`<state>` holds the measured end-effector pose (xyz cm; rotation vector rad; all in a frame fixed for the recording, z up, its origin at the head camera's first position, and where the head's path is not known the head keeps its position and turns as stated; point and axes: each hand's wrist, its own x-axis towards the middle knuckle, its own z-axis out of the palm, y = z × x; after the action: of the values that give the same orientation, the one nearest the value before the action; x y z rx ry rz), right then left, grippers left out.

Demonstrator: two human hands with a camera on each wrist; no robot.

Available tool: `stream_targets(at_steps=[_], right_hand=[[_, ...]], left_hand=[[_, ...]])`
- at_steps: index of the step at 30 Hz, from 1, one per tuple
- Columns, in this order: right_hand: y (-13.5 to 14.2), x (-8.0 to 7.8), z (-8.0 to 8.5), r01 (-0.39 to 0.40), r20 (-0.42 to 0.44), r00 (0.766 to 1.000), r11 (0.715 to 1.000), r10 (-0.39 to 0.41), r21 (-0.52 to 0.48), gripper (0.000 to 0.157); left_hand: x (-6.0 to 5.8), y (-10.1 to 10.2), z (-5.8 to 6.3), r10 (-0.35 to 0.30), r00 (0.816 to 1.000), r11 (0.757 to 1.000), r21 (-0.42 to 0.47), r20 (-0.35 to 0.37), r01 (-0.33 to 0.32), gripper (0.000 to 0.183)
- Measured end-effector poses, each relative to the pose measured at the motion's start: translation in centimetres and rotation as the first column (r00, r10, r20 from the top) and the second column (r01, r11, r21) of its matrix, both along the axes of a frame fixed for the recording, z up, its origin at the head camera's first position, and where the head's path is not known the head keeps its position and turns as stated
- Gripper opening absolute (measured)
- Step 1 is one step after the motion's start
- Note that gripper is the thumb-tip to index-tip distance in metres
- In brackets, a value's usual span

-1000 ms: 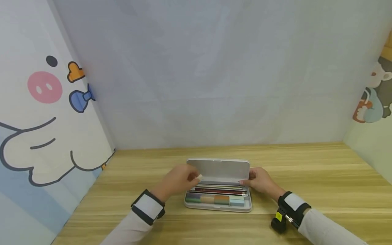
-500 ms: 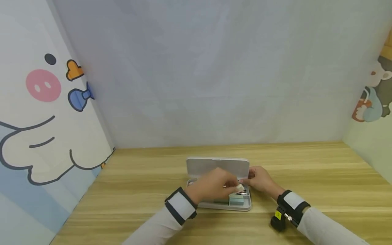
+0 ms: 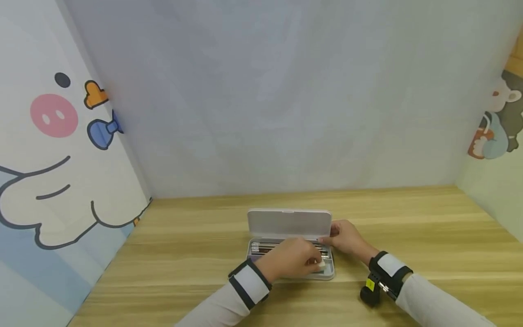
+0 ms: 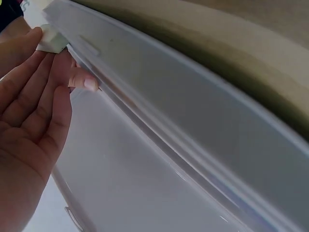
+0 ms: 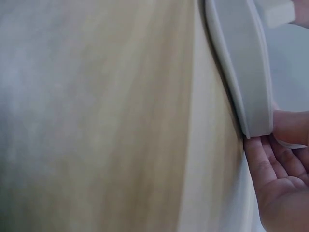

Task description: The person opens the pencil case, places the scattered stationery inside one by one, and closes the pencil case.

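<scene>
An open pencil case [image 3: 288, 222] stands on the table with its lid raised. Pencils [image 3: 261, 248] lie in its back compartment. My left hand [image 3: 291, 258] is over the front right part of the case, pinching a small white eraser [image 3: 322, 264] between thumb and fingers. In the left wrist view that eraser [image 4: 53, 38] sits at the fingertips, close above the case wall. My right hand [image 3: 347, 238] grips the back right corner of the case near the hinge. Its thumb lies over the rim, its fingers outside, as the right wrist view shows. The left hand hides the front compartment's contents.
The wooden table [image 3: 196, 245] extends around the case on every side. A pale cloth wall [image 3: 286, 100] rises behind it, with cartoon-printed panels [image 3: 53, 136] at the left and right. A small black wrist camera [image 3: 370, 296] hangs under the right wrist.
My left hand has carried the eraser from the case's left side to its right, then down and forward over the front right compartment. The right hand keeps its grip on the corner.
</scene>
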<state>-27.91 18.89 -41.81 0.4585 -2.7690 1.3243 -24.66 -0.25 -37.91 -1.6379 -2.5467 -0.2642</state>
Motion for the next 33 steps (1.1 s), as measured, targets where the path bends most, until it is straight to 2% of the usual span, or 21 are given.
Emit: stream_targets(at_steps=[9,15,19,22,24,26,28,30,33], right_hand=[[-0.1,-0.2,0.2,-0.007,0.018,1.000,1.000,0.007,-0.012,0.026],[-0.1,-0.1,0.3,-0.014,0.013,1.000,1.000,0.015,-0.027,0.026],[-0.2,0.0,0.4,-0.014,0.018,1.000,1.000,0.014,-0.024,0.027],[-0.3,0.1,0.3,-0.013,0.023,1.000,1.000,0.013,-0.021,0.028],[-0.3,0.2,0.4,-0.005,0.019,1.000,1.000,0.005,-0.009,0.029],[-0.4,0.2,0.4,0.017,0.014,1.000,1.000,-0.017,0.003,0.029],[-0.4,0.3,0.5,0.030,-0.006,1.000,0.999,-0.030,0.029,0.030],[-0.3,0.3,0.7,0.035,-0.032,0.999,0.998,-0.034,0.043,0.032],[-0.2,0.3,1.1,0.011,-0.097,0.995,1.000,-0.009,0.016,0.037]], left_hand=[[0.3,-0.1,-0.2,-0.005,0.995,0.998,-0.055,-0.102,-0.001,0.006],[0.3,-0.3,-0.1,0.007,0.996,0.998,-0.057,-0.091,-0.012,0.005],[0.3,-1.1,0.3,0.041,0.998,0.999,-0.003,-0.055,-0.041,0.011],[-0.1,-2.5,1.0,0.096,0.994,0.987,0.136,-0.046,-0.089,0.019],[-0.8,-3.8,1.6,0.144,0.987,0.955,0.272,-0.074,-0.119,0.023],[-1.6,-5.2,2.2,0.226,0.967,0.899,0.406,-0.115,-0.162,0.027],[-2.5,-6.7,2.7,0.307,0.945,0.838,0.503,-0.111,-0.213,0.029],[-3.3,-8.2,3.1,0.379,0.925,0.784,0.543,-0.037,-0.300,0.030],[-4.3,-10.2,2.9,0.386,0.901,0.718,0.550,0.196,-0.427,0.035]])
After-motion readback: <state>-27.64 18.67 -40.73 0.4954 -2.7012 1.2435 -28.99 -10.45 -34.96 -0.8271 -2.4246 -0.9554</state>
